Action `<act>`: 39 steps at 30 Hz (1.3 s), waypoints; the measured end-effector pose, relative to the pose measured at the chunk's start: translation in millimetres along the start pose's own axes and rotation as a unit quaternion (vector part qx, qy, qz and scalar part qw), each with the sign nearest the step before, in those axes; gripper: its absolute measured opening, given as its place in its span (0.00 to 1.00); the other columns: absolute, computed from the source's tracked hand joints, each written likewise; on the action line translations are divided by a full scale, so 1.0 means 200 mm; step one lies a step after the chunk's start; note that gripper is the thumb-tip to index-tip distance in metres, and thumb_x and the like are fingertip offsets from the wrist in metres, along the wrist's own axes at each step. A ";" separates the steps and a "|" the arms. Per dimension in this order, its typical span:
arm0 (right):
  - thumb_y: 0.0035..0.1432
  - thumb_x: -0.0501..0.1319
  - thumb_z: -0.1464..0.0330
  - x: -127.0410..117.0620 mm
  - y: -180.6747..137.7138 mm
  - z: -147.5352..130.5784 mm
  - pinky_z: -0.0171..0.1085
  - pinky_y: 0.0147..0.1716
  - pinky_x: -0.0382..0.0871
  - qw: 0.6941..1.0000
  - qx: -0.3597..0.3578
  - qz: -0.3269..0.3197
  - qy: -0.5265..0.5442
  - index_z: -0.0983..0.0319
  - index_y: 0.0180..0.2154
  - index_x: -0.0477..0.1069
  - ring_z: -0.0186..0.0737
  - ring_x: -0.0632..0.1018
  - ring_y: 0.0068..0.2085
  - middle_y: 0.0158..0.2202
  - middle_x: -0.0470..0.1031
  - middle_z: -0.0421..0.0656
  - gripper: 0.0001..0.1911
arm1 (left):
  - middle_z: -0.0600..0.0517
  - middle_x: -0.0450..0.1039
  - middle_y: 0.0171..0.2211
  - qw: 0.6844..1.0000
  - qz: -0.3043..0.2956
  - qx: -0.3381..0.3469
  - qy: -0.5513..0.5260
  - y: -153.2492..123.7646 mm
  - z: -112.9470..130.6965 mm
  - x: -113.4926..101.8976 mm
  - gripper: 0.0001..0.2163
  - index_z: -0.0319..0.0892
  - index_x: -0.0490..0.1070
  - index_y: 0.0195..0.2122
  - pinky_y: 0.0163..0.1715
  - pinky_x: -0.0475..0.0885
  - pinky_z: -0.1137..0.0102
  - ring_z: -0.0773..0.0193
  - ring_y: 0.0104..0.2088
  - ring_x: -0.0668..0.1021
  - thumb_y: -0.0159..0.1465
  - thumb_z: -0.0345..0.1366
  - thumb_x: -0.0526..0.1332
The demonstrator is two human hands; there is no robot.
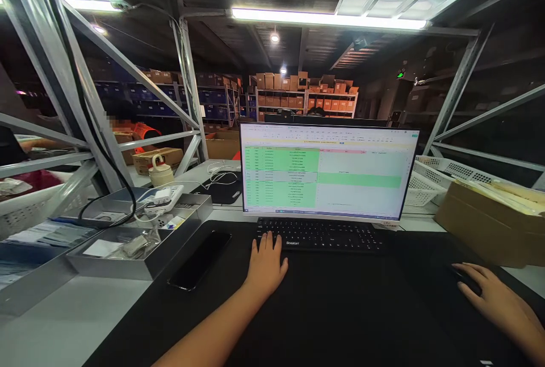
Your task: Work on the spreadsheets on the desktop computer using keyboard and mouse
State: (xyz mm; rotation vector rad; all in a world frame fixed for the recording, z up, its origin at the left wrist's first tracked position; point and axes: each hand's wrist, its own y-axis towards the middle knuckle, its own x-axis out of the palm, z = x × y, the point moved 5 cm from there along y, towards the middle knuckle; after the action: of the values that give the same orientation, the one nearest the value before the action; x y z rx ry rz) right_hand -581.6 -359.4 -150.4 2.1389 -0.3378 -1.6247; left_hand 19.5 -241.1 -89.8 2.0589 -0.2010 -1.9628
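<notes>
My left hand (pixel 266 265) rests at the left end of a black keyboard (pixel 327 236), its fingers stretched out over the keys and the thumb apart. At the right, my right hand (pixel 489 293) curves over a dark computer mouse (pixel 468 282), which the fingers partly hide. Both lie on a wide black desk mat (pixel 340 310). Behind the keyboard stands a monitor (pixel 357 185) showing a spreadsheet with green rows and a pink header strip. A black phone (pixel 200 262) lies flat to the left of my left hand.
Grey trays (pixel 114 265) with packets and papers stand at the left, near a cream lidded jug (pixel 160 173). To the right are a cardboard box (pixel 489 225) and white plastic baskets (pixel 426 185). Metal posts frame the desk; shelves of boxes (pixel 306 97) stand behind.
</notes>
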 end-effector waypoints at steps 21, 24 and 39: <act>0.56 0.50 0.49 0.02 0.01 0.00 0.52 0.56 0.69 1.000 0.003 0.013 -0.002 0.59 0.52 0.73 0.55 0.75 0.54 0.53 0.72 0.52 0.31 | 0.35 0.58 0.67 1.000 0.021 0.001 -0.011 0.00 -0.01 0.01 0.28 0.36 0.59 0.66 0.66 0.55 0.45 0.44 0.67 0.61 0.65 0.40 0.51; 0.56 0.50 0.49 0.04 0.01 0.02 0.51 0.55 0.69 1.000 0.000 0.010 -0.005 0.60 0.52 0.73 0.55 0.75 0.54 0.53 0.72 0.52 0.32 | 0.35 0.58 0.67 1.000 0.016 0.002 -0.007 0.00 -0.01 0.01 0.28 0.36 0.58 0.67 0.66 0.55 0.46 0.44 0.67 0.61 0.66 0.40 0.51; 0.50 0.50 0.47 -0.02 0.02 -0.04 0.53 0.53 0.71 1.000 0.024 0.011 0.009 0.58 0.49 0.74 0.56 0.78 0.50 0.51 0.74 0.51 0.33 | 0.35 0.58 0.67 1.000 0.020 0.003 -0.011 0.00 -0.01 0.03 0.28 0.37 0.59 0.67 0.66 0.54 0.46 0.44 0.68 0.60 0.66 0.41 0.52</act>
State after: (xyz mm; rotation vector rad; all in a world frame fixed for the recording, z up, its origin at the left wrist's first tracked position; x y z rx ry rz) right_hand -575.3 -360.0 -143.0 2.1764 -0.3964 -1.6002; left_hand 21.3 -243.0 -94.5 2.0212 -0.2505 -1.9649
